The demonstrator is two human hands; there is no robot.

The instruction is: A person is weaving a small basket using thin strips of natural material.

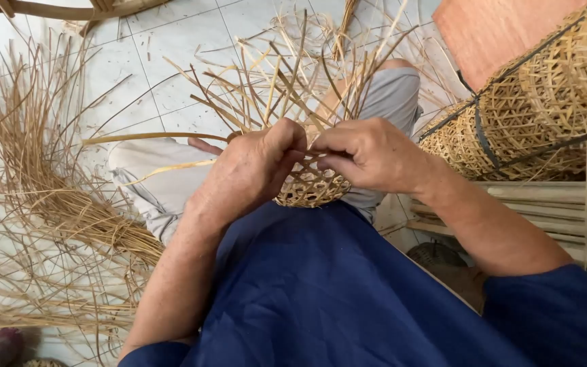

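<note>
Far left: big loose bundle of bamboo strips [49, 197] sprawled on the white tiled floor [164, 61], fanning out toward the lower left corner. Top left edge: a curved cane piece [56, 9], partly cut off by the frame.

Centre left: left hand [249, 170] over the lap, fingers [287, 139] curled closed, pinching strips at the rim of the half-woven basket [310, 189]. One long flat strip [154, 137] sticks out leftward from under this hand, roughly level. A second paler strip [171, 168] runs just below it across the grey trouser leg [154, 190].

Centre: the half-woven basket sits on the person's lap between both hands, small open-weave bottom showing below the knuckles, its unwoven uprights [287, 81] splaying up and outward above the hands. Blue shirt [321, 292] fills the lower middle.

Centre right: right hand [368, 155] touching the basket from the right, fingers closed in a pinch on strips at the rim, fingertips meeting those of the left hand. Exactly which strip each hand holds is too tangled to tell.

Right: stack of finished woven baskets [545, 102] lying on its side, tied with dark straps, well apart from the hands. Below it, a pile of pale flat slats [558, 211]. Top right: a reddish-brown board [497, 30].
</note>
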